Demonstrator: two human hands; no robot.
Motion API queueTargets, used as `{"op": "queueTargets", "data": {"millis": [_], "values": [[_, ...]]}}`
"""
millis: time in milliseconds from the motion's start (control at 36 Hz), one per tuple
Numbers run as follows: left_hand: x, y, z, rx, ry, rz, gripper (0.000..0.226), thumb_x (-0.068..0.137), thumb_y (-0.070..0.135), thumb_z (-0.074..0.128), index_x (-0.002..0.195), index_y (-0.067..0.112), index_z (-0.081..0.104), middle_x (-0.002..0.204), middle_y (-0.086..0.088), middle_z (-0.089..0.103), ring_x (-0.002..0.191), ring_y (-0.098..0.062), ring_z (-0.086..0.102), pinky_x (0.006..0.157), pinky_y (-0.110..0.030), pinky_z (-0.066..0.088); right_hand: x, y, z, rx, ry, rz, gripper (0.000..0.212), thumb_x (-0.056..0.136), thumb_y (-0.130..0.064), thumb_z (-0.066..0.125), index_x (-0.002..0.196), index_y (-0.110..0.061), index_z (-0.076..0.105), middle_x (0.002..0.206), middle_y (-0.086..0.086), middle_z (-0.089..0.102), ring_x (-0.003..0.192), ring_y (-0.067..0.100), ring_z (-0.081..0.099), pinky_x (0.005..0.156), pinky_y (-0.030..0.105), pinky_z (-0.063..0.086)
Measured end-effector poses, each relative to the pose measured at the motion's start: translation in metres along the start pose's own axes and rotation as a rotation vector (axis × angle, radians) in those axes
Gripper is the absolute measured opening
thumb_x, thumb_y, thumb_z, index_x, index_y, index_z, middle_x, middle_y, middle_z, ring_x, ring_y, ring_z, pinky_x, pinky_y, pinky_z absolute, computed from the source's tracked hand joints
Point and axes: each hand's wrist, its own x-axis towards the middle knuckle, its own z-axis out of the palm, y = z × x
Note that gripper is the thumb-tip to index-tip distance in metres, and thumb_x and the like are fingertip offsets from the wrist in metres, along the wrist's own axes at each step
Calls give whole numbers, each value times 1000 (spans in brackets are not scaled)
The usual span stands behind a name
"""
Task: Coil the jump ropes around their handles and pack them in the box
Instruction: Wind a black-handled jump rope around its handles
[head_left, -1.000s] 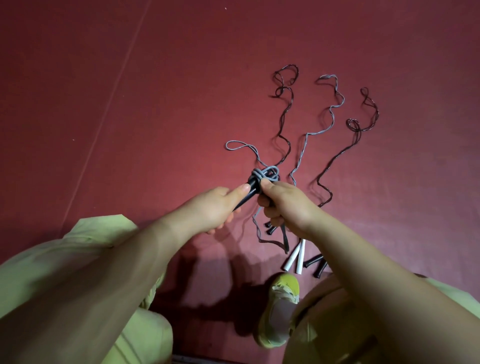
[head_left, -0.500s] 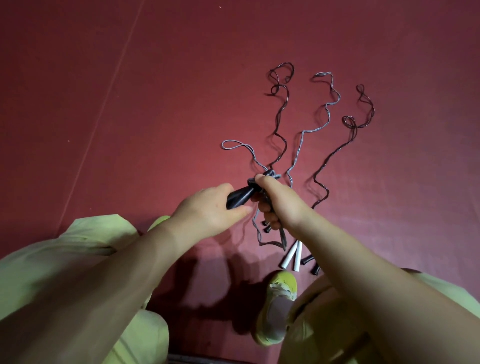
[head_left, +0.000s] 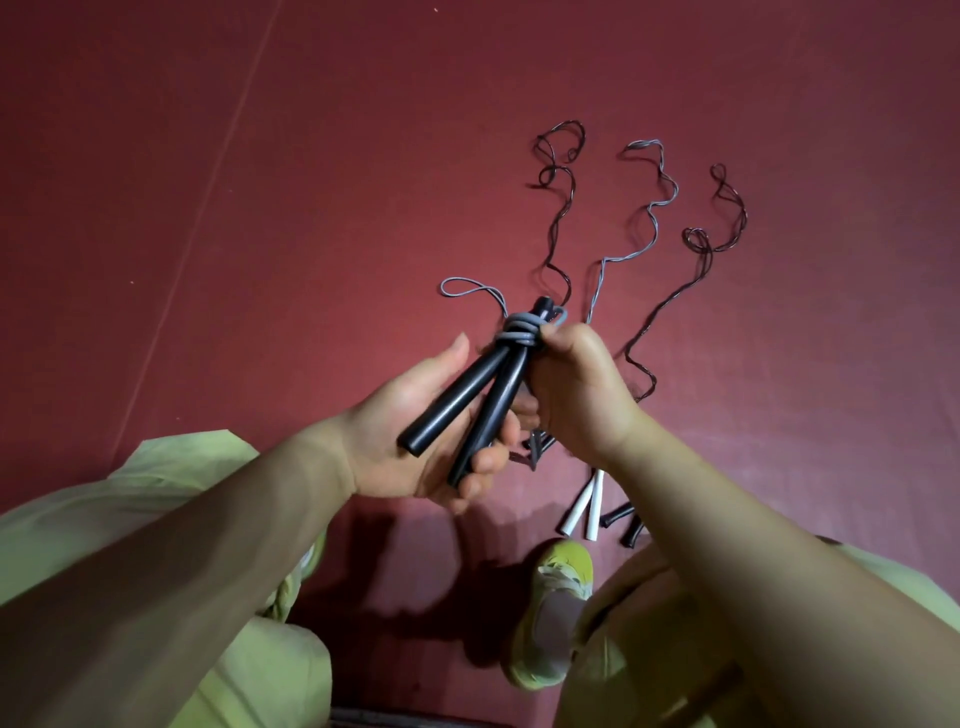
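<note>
My left hand (head_left: 415, 441) cradles the two black handles (head_left: 467, 405), fingers curled under them; my right hand (head_left: 571, 395) pinches the grey rope (head_left: 519, 332) wound near their tops. I should keep each turn snug. No box in sight.

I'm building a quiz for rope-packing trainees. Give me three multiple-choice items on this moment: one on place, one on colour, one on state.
1. Where do the white handles lie?
A. on the red floor by the shoe
B. in the left hand
C. in a box

2. What colour is the cord wound on the black handles?
A. red
B. grey
C. yellow

3. How do the held handles sit?
A. lying on the floor
B. across the left hand, right hand pinching the cord
C. inside a shoe

Key: 1 A, they rest on the floor; 2 B, grey turns show; 3 B, both hands hold them.
</note>
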Motion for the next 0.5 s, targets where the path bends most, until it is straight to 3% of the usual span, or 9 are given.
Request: {"op": "queueTargets", "data": {"millis": [111,278,444,500], "values": [[4,-2,-2,193,149,10,72,72,78,30,79,14,61,62,-4,54,51,-22,52,52,-28,32,-3,-2,-3,-170,132,34,40,61,-52,52,85,-21,45,60,-2,37,50,10,27,44,22,19],[11,-7,1,495,445,101,69,86,68,21,76,12,60,58,-5,57,45,-20,53,45,-25,26,-6,-2,-6,-174,184,95,28,78,-48,49,71,-21,41,58,-3,33,54,12,18,44,22,12],[21,-8,2,563,676,163,64,98,53,24,73,5,58,53,-8,53,37,-16,49,40,-19,37,-4,2,-2,-148,281,141,35,100,-37,43,73,-16,48,59,-1,40,48,10,24,37,18,18],[24,-11,-6,595,727,184,68,97,59,26,70,6,59,50,-5,53,41,-20,49,47,-25,43,-4,3,-1,-150,309,152,33,101,-38,43,78,-15,50,59,-1,43,46,9,24,37,17,18]]}}
